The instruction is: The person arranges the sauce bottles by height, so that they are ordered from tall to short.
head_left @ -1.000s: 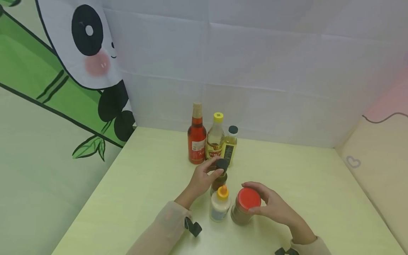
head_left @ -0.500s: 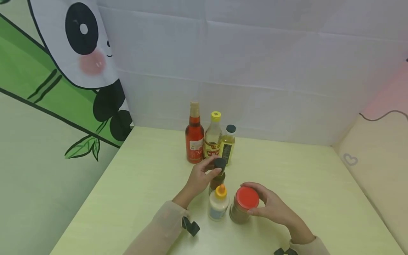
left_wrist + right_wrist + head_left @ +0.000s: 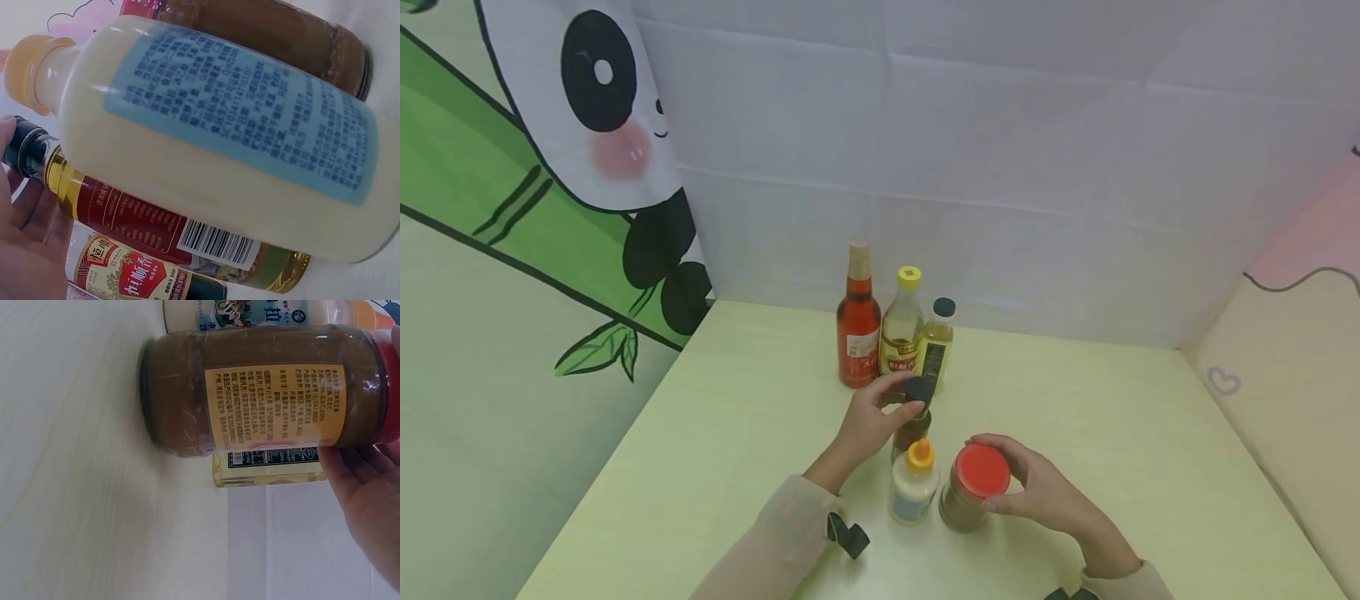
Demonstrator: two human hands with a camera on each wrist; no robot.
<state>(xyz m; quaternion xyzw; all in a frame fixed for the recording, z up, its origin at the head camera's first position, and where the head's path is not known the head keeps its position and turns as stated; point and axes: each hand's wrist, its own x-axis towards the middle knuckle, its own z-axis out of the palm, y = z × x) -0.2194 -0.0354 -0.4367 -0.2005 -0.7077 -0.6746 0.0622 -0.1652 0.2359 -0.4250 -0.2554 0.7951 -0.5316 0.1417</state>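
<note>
Red-lidded jar, near side: gripped around its top by the right hand; likely heavy, rigid. Hold around body. Dark-capped bottle, farther left: cap pinched by left hand; probably slippery. Hold below neck.

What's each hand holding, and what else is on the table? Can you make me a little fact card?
Left hand: holds black-capped bottle near its top
Right hand: holds red-lidded jar
Beside the jar: white bottle
Back row, left to right: red bottle, yellow-capped bottle, short bottle
Table: pale yellow
</note>
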